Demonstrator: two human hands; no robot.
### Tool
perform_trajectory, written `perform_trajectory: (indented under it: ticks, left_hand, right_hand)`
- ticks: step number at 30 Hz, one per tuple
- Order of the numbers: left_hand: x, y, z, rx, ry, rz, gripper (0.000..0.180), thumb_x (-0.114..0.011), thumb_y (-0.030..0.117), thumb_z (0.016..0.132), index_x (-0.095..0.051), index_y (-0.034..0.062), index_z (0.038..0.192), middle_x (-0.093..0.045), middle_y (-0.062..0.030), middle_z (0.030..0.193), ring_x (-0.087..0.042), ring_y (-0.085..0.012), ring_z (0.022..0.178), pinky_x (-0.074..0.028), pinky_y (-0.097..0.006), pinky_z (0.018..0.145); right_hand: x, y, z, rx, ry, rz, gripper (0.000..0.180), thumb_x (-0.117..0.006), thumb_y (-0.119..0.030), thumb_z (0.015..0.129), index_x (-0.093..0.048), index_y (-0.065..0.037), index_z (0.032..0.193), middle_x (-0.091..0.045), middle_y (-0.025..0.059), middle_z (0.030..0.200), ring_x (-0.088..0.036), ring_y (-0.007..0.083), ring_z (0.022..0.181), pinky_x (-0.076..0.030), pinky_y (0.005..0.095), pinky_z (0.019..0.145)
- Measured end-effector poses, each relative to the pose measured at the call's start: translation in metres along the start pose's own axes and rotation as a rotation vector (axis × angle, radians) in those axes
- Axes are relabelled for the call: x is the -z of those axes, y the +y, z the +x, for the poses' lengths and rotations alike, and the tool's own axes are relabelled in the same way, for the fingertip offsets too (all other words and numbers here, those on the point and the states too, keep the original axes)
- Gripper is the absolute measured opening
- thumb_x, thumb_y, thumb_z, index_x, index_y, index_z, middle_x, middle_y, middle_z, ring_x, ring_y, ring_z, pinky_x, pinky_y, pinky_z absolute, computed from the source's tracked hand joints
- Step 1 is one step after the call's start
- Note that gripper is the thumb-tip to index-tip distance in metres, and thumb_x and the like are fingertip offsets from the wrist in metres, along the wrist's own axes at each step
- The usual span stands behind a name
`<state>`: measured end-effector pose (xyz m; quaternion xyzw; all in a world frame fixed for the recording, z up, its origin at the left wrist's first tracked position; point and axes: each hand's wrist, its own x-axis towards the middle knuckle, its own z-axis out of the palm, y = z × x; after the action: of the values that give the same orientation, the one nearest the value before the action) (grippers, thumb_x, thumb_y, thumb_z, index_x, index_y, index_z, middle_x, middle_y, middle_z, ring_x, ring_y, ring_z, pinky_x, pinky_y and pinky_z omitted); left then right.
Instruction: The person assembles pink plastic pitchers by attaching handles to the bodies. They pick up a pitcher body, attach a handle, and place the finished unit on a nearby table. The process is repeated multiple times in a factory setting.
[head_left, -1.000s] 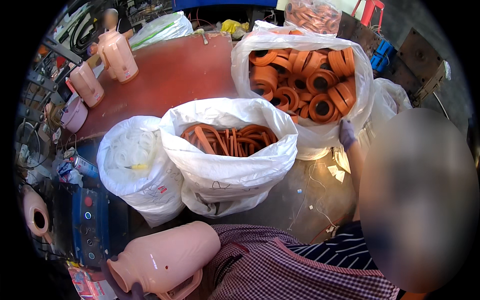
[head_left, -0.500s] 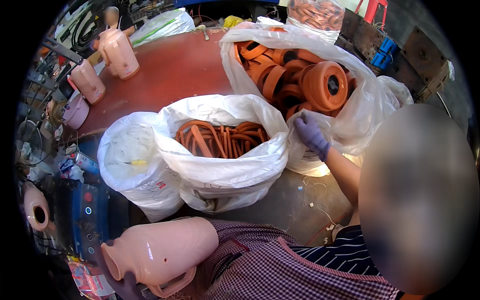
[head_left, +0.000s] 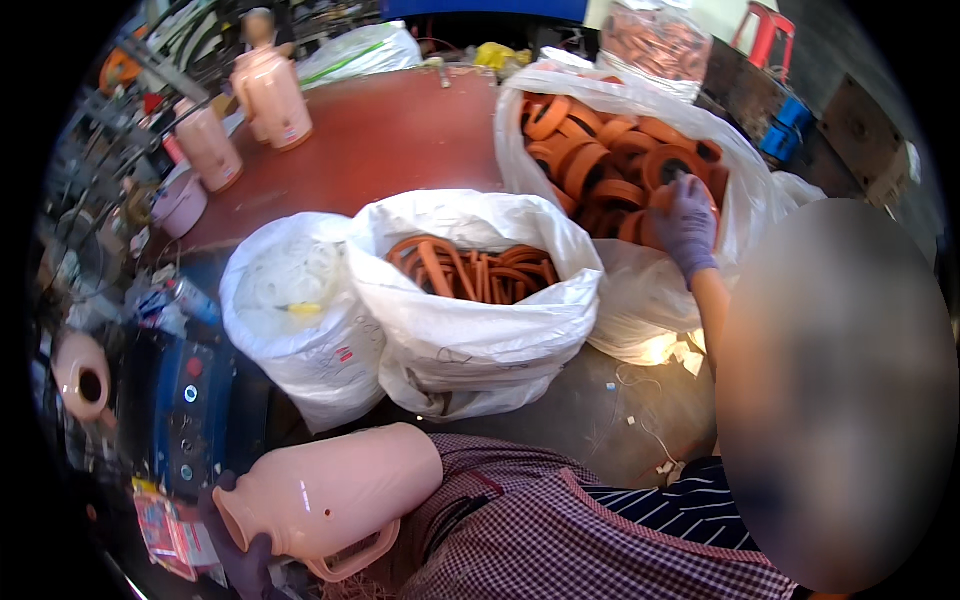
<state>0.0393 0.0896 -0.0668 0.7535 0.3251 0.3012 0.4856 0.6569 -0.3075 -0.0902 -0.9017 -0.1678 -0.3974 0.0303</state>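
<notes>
- So, my left hand [head_left: 245, 560] is down at the lower left of the frame, gloved in purple, wrapped around the neck end of a pink plastic jug [head_left: 335, 495] that lies on its side against my checked shirt [head_left: 520, 530], handle facing down.
- My right hand [head_left: 688, 225], also in a purple glove, is over at the upper right, reaching into a big white sack [head_left: 640, 300] full of orange plastic rings [head_left: 600, 160]. Fingers are curled onto one ring at the top of the pile, but I can't tell if they're properly closed around it or just resting on it.
- Dead centre sits another white sack [head_left: 470, 340], this one holding thin orange rubber gaskets [head_left: 470, 270].
- Just left of it, touching, is a third sack [head_left: 290, 320] with whitish stuff inside, too blurry to name.
- Upper left, on the red table [head_left: 400, 130], stand more pink jugs [head_left: 270, 90], upright, well apart from my hands.
- A blue control box [head_left: 190, 410] with buttons sits at the left edge, near the jug I'm holding.
</notes>
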Motion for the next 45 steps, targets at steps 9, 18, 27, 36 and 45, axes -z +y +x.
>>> perform_trajectory:
  ticks: [9, 18, 27, 36, 45]
  left_hand:
    - [0.059, -0.107, -0.080, 0.065, 0.558, -0.210, 0.054, -0.047, 0.037, 0.100, -0.047, -0.0018, 0.137, -0.055, -0.0165, 0.134, -0.056, -0.0297, 0.121, -0.046, -0.040, 0.101]
    - [0.025, -0.166, -0.203, 0.161, 0.972, 0.301, 0.061, -0.076, 0.013, 0.082, -0.048, -0.0006, 0.134, -0.059, -0.0153, 0.130, -0.059, -0.0245, 0.118, -0.049, -0.037, 0.098]
    - [-0.036, -0.125, -0.265, 0.371, 0.989, 0.085, 0.059, -0.078, 0.009, 0.078, -0.046, 0.0012, 0.127, -0.061, -0.0148, 0.124, -0.064, -0.0258, 0.111, -0.055, -0.038, 0.089]
    - [-0.064, -0.123, -0.247, 0.298, 0.988, -0.123, 0.036, -0.050, 0.012, 0.100, -0.046, 0.0037, 0.135, -0.061, -0.0108, 0.127, -0.065, -0.0233, 0.109, -0.058, -0.035, 0.086]
    - [-0.044, -0.116, -0.248, 0.362, 1.116, -0.441, 0.030, -0.053, 0.008, 0.098, -0.047, 0.0028, 0.127, -0.059, -0.0119, 0.125, -0.058, -0.0198, 0.116, -0.051, -0.035, 0.095]
  right_hand:
    - [0.067, -0.149, 0.056, 0.618, 0.240, 0.410, 0.054, -0.072, -0.016, 0.079, -0.055, -0.005, 0.129, -0.059, 0.0179, 0.127, -0.059, 0.0361, 0.113, -0.049, 0.0442, 0.097]
    - [0.162, -0.354, -0.164, 1.362, -1.697, 1.336, 0.060, -0.070, -0.040, 0.090, -0.054, -0.002, 0.134, -0.066, 0.0185, 0.116, -0.062, 0.0310, 0.110, -0.048, 0.0396, 0.098]
    - [0.127, -0.470, -0.165, 0.681, -1.646, 1.611, 0.048, -0.061, -0.031, 0.094, -0.061, 0.004, 0.127, -0.069, 0.0179, 0.103, -0.065, 0.0253, 0.101, -0.050, 0.0366, 0.090]
    - [0.224, -0.530, -0.166, 1.335, -0.674, 1.959, 0.054, -0.068, -0.014, 0.076, -0.059, 0.009, 0.123, -0.060, 0.0243, 0.110, -0.062, 0.0370, 0.098, -0.050, 0.0390, 0.088]
    - [0.203, -0.505, -0.161, 1.110, -0.820, 1.975, 0.043, -0.057, -0.013, 0.084, -0.059, 0.009, 0.121, -0.061, 0.0225, 0.108, -0.061, 0.0343, 0.091, -0.049, 0.0381, 0.085]
